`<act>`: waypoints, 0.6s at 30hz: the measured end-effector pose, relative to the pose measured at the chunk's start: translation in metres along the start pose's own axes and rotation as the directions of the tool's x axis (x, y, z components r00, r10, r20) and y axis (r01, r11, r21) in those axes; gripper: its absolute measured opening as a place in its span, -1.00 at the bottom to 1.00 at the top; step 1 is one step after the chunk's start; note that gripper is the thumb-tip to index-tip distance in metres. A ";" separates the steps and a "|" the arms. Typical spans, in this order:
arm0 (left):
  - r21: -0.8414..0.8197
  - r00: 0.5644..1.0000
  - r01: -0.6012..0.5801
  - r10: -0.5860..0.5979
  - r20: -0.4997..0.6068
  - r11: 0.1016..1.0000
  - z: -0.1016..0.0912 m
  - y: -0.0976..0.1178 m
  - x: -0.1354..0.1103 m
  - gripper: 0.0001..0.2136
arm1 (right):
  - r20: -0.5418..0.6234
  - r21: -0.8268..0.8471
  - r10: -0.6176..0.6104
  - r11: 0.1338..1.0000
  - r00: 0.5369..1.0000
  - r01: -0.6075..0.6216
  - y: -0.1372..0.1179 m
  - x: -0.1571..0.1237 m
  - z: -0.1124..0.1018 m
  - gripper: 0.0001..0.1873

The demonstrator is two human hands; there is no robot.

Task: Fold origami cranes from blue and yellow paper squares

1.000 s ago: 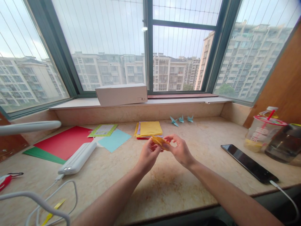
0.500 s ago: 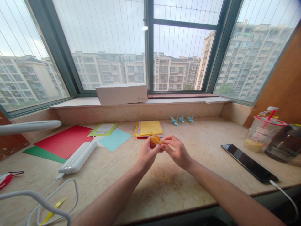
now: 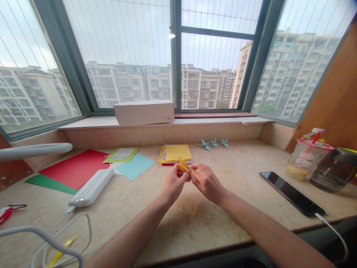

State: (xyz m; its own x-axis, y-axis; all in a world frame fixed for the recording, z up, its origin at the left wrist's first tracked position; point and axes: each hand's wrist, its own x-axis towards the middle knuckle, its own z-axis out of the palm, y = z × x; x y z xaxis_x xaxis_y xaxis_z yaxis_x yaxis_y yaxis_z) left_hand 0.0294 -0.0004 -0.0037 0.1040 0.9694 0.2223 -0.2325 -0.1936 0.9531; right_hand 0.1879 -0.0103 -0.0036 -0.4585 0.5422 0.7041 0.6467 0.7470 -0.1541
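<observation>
Between both hands, just above the counter, is a small folded piece of yellow origami paper [image 3: 183, 166] with a pointed flap sticking up. My left hand [image 3: 174, 182] pinches its left and lower side between thumb and fingers. From the right, my right hand [image 3: 205, 181] closes its fingertips on the paper's right edge, partly covering it. Right behind the hands lies a stack of coloured paper [image 3: 178, 153], yellow on top with purple and red beneath. Three light blue paper cranes [image 3: 214, 142] stand beyond my right hand.
To the left lie red paper [image 3: 76, 165], green paper [image 3: 52, 184], a light blue sheet [image 3: 136, 166], a white power bank [image 3: 92, 188] and its looping cable. A phone [image 3: 291, 193], a plastic cup [image 3: 306, 158] and a dark bottle [image 3: 333, 171] stand right. A white box [image 3: 143, 113] rests on the sill.
My right hand's fingers have closed in and lie flatter along the paper's right side. The folded paper has turned slightly; my left hand keeps its pinch. The view has shifted slightly.
</observation>
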 end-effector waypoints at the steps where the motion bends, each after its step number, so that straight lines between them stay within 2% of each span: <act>1: 0.003 1.000 -0.002 0.002 -0.002 1.000 0.000 0.000 0.000 -0.79 | -0.003 0.020 0.012 1.000 1.000 -0.012 0.000 0.000 0.000 -0.65; 5: 0.009 1.000 0.012 -0.012 0.011 1.000 0.001 0.000 -0.001 -0.76 | -0.029 0.121 0.046 0.992 0.999 -0.042 0.005 -0.003 0.002 -0.61; 8: 0.004 0.999 0.025 -0.025 0.025 1.000 0.001 0.001 -0.001 -0.73 | -0.085 0.148 0.059 0.988 0.995 -0.046 0.012 -0.004 0.005 -0.66; 13: 0.024 1.000 -0.011 0.011 0.019 1.000 0.002 -0.002 0.000 -0.74 | -0.154 0.260 0.224 0.949 0.962 -0.180 0.014 -0.001 0.011 -0.78; 15: 0.040 0.998 -0.041 0.039 0.042 0.998 0.002 -0.004 0.000 -0.76 | -0.141 0.360 0.302 0.903 0.943 -0.235 0.014 0.001 0.014 -0.75; 18: 0.073 0.992 -0.099 0.093 0.084 0.992 0.001 -0.005 0.000 -0.80 | -0.028 0.535 0.437 0.766 0.899 -0.356 0.015 0.001 0.019 -0.67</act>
State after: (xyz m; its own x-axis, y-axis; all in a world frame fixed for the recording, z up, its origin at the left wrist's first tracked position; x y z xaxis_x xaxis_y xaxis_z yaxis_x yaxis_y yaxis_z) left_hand 0.0310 0.0002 -0.0081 0.1627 0.9312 0.3262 -0.1707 -0.2991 0.9388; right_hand 0.1857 0.0084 -0.0181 -0.1128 0.8033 0.5848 0.3326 0.5851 -0.7396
